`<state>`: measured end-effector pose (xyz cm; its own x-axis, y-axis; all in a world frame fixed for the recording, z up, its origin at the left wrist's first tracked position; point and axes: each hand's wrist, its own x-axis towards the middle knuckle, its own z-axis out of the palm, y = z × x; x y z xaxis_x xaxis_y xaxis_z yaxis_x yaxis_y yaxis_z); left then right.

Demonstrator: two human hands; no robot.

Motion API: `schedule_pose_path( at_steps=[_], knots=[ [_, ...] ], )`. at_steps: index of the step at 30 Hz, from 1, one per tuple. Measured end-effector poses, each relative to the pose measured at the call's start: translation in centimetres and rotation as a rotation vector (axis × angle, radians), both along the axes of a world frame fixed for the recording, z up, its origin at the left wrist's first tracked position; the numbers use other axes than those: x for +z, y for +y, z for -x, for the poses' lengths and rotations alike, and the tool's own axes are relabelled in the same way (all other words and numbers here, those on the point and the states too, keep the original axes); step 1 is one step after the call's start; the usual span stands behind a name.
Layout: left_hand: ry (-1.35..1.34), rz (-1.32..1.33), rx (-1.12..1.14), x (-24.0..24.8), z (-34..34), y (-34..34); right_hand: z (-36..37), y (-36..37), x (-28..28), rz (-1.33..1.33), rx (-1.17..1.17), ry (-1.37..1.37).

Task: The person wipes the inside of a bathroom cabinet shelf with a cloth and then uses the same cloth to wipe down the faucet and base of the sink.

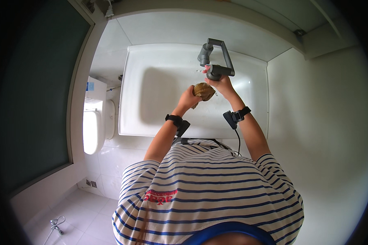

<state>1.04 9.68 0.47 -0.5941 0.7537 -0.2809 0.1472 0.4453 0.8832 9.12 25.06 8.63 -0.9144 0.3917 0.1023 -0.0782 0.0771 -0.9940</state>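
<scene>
A crumpled brown cloth (203,91) is bunched in my left hand (188,100), low over the white sink (163,118). My left thumb and fingers close round its left side, and a corner hangs below them. My right hand (223,85) reaches to the end of the grey jointed faucet (218,72). The faucet's head covers part of that hand; a few fingertips show at its left and the thumb below. I cannot tell whether they grip the head or lie beneath it. The cloth sits just below and left of my right hand.
Black straps with small devices (183,127) (233,119) circle both wrists, a cable hanging from the right one. A white toilet (93,130) stands at the left, beside a dark door panel (37,94). A shower mixer (56,224) shows low at the left.
</scene>
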Motion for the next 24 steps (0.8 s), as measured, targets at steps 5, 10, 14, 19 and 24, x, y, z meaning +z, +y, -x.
schedule_pose_path(
  at_steps=[5, 10, 14, 19, 24],
  knots=[
    [0.023, 0.051, 0.073, 1.1, -0.3, 0.9, 0.2, -0.6, -0.6, -0.052, -0.164, 0.045],
    [-0.008, 0.019, 0.137, 0.8, -0.2, 1.6, 0.3, -1.3, -0.9, -0.088, -0.243, -0.075],
    [0.027, 0.016, 0.148, 0.8, -0.6, 2.0, 0.2, -2.1, -0.5, -0.029, -0.261, -0.164],
    [0.02, 0.031, 0.089, 1.1, -1.5, 1.9, -0.2, -1.9, -1.0, 0.227, -0.208, -0.055],
    [0.045, 0.024, 0.052, 1.3, -2.5, 1.7, -0.4, -1.8, -1.9, 0.319, -0.223, -0.107]
  ],
)
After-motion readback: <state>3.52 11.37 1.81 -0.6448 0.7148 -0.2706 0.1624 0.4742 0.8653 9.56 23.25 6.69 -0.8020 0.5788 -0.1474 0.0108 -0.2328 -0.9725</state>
